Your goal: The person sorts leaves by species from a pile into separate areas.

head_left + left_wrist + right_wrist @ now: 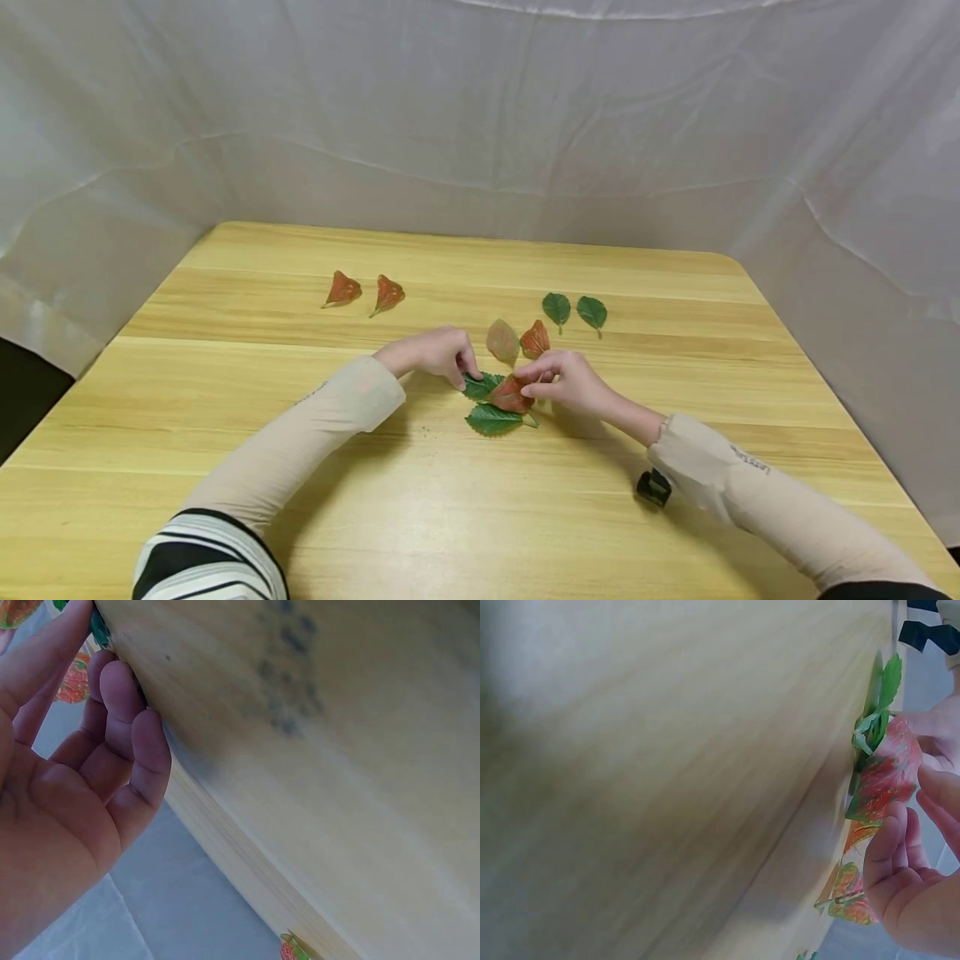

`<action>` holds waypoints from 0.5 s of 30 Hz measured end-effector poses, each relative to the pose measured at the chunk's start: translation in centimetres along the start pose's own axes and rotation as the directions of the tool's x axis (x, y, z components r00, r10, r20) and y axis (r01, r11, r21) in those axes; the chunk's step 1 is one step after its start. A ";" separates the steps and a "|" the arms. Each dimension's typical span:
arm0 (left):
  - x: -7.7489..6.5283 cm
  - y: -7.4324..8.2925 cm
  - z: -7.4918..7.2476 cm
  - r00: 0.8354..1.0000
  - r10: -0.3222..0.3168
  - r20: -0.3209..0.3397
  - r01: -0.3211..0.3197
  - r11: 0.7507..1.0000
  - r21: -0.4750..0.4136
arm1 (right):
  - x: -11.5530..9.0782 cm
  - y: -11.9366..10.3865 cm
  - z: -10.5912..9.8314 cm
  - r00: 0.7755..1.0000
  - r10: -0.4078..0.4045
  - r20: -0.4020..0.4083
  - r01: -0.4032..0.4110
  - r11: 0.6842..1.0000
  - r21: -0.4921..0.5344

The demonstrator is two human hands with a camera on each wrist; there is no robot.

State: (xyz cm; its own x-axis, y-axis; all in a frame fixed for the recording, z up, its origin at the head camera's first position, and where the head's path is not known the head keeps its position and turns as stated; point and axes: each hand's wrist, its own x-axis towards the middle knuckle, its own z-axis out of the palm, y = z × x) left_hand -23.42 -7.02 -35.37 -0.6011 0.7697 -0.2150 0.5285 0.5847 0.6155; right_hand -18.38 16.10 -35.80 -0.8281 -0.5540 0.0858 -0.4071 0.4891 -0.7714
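Note:
In the head view, my left hand point(438, 352) pinches the left end of a green leaf point(483, 384) near the table's middle. My right hand point(572, 384) holds a red leaf point(510, 397) between thumb and fingertips, over the stem side of the green one. A second green leaf point(492, 419) lies just below them. Close above are a pale tan leaf point(502, 342) and a smaller red leaf point(535, 339). The right wrist view shows the held red leaf point(889, 772) raised off the tabletop. Most of the green leaf is hidden in the left wrist view.
Two red leaves point(344, 289) lie apart at the back left of the wooden table point(465, 517). Two small green leaves point(556, 307) are at the back right. A small black object point(654, 488) sits by the right sleeve. Pale curtains point(480, 117) surround the table.

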 end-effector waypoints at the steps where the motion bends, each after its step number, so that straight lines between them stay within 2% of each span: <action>1: 0.0 0.0 0.0 1.000 0.001 0.000 -0.001 1.000 0.002 | 0.0 0.1 0.0 1.000 0.006 0.001 -0.006 1.000 -0.001; 7: 0.1 -0.1 0.0 1.000 0.005 -0.001 -0.005 1.000 0.006 | 0.1 0.1 0.2 1.000 0.006 0.008 -0.006 1.000 -0.020; 15: 0.1 -0.1 0.0 1.000 0.014 0.005 -0.014 1.000 0.011 | 0.1 0.5 0.5 0.998 -0.050 0.049 0.054 0.997 -0.064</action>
State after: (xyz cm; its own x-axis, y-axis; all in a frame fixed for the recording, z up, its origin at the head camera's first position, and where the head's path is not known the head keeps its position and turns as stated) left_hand -23.51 -7.03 -35.42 -0.5906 0.7790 -0.2105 0.5433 0.5767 0.6102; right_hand -18.47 15.95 -36.52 -0.7865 -0.6106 0.0933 -0.4745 0.5005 -0.7241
